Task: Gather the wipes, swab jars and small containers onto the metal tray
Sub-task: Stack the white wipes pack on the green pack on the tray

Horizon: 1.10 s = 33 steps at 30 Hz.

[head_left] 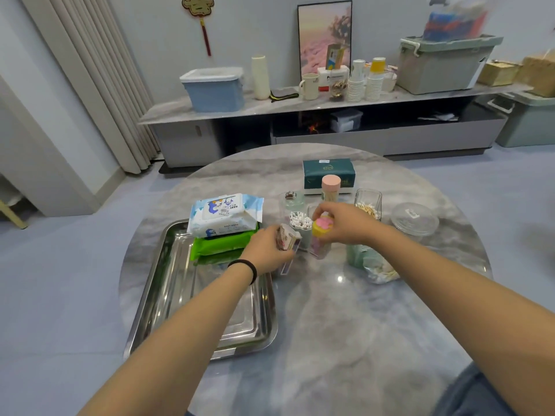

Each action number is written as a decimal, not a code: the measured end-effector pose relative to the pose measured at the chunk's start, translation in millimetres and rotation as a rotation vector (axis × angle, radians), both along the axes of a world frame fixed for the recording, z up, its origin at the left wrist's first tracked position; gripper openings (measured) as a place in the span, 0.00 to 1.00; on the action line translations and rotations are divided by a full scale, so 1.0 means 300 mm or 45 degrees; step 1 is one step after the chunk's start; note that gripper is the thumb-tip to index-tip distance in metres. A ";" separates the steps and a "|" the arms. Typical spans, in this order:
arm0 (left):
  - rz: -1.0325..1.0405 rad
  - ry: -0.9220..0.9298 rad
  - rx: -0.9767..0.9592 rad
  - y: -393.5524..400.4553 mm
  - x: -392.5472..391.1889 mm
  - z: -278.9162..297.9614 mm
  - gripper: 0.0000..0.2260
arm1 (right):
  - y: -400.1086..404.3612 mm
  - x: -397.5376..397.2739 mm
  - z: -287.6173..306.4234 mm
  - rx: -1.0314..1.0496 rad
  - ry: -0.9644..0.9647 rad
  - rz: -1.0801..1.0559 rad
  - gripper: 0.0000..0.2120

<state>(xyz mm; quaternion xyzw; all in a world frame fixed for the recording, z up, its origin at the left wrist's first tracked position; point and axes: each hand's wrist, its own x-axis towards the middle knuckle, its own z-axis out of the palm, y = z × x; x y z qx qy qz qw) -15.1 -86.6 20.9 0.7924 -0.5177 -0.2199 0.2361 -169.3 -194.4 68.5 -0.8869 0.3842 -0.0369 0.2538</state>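
The metal tray [168,295] lies at the table's left side. At its far end a blue-and-white wipes pack [225,216] is stacked on a green wipes pack [220,246]. My left hand [267,250] grips a small patterned box [286,240] just right of the tray. My right hand [342,223] grips the yellow-and-pink lid of a small clear jar [319,238]. Between the hands stands an open cup of white cotton swabs [300,225]. Behind are a pink-lidded tube [330,187], a glass jar of swabs [368,204] and a bag of swabs [372,265].
A dark green tissue box [329,174] stands at the table's far side. A clear round lidded container [416,219] sits at the right and a small clear jar [291,199] behind the swab cup. The round marble table [330,325] ends near my body.
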 end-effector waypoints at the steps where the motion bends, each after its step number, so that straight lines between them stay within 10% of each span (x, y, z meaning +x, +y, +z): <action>1: 0.047 0.138 -0.074 0.020 0.011 0.026 0.20 | 0.009 0.017 0.008 0.000 -0.029 0.014 0.21; 6: 0.220 0.479 -0.152 0.114 0.130 0.100 0.20 | 0.064 0.104 0.027 -0.020 -0.121 0.090 0.20; 13: -0.023 -0.389 0.204 0.230 0.284 0.016 0.31 | 0.150 0.251 0.000 0.009 -0.161 0.161 0.22; 18: -0.165 -0.563 0.249 0.209 0.301 -0.069 0.33 | 0.180 0.326 -0.051 -0.011 -0.132 0.217 0.21; 27: -0.210 -0.268 0.195 0.162 0.335 -0.114 0.32 | 0.171 0.368 -0.076 -0.101 -0.035 0.254 0.24; 33: -0.030 0.457 -0.048 0.218 0.421 -0.001 0.30 | 0.211 0.437 -0.029 0.050 -0.170 0.330 0.27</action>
